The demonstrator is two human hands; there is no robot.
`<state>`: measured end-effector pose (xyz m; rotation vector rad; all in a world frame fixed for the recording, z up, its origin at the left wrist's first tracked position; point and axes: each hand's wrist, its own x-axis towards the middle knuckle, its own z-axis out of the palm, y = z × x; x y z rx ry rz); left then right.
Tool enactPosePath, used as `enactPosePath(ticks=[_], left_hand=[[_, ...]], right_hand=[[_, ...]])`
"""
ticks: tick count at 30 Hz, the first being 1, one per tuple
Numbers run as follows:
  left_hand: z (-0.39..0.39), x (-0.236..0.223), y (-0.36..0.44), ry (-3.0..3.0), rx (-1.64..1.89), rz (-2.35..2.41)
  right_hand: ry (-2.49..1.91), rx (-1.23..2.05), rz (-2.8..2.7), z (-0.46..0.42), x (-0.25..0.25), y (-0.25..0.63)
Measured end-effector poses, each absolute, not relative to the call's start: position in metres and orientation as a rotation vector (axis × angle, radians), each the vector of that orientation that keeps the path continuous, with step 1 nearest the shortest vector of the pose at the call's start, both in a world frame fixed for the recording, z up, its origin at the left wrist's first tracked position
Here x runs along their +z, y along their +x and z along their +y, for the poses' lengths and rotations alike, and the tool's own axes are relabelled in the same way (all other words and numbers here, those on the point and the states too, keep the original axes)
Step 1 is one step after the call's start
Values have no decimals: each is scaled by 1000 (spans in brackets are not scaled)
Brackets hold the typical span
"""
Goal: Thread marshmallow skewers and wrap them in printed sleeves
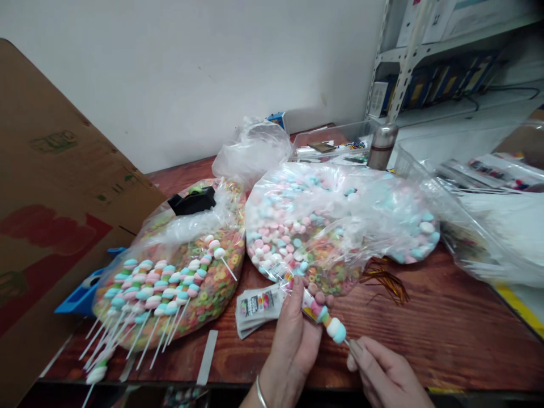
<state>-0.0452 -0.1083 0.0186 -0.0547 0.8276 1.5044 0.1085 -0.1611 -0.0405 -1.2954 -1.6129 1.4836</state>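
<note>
My left hand [293, 334] is closed around a small clear printed bag [309, 309], thumb pressed on top. Partly inside that bag is a candy skewer [335, 328] of pastel marshmallows and ring-shaped sweets. Its stick is pinched between the fingertips of my right hand [378, 368], low at the front. Left of my left hand lies a stack of flat printed bags [257, 306]. Several more marshmallow skewers [159, 283] lie side by side on a big bag of ring sweets [216, 277].
A large bag of marshmallows [293, 204] sits at the back. Beside it are gold twist ties [389, 280], a metal bottle [382, 146] and a clear plastic bin [471, 249]. A black tape dispenser [193, 201] rests on the ring sweets. A cardboard box [63, 187] stands left.
</note>
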Motion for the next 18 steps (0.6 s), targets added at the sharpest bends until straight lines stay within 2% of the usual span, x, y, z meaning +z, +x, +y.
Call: enactPosePath(ticks=[6,12,18], left_hand=[[-116,19,-24,-23,1463,868],[-115,17,-32,-6,1471,835],[-99,21,-55,-9,1507,940]], right_hand=[[-1161,869,-1851,-157,-43,95],[-1298,1001,-1678,-148,-33,85],[-1156,947,-1782,-148,-39,97]])
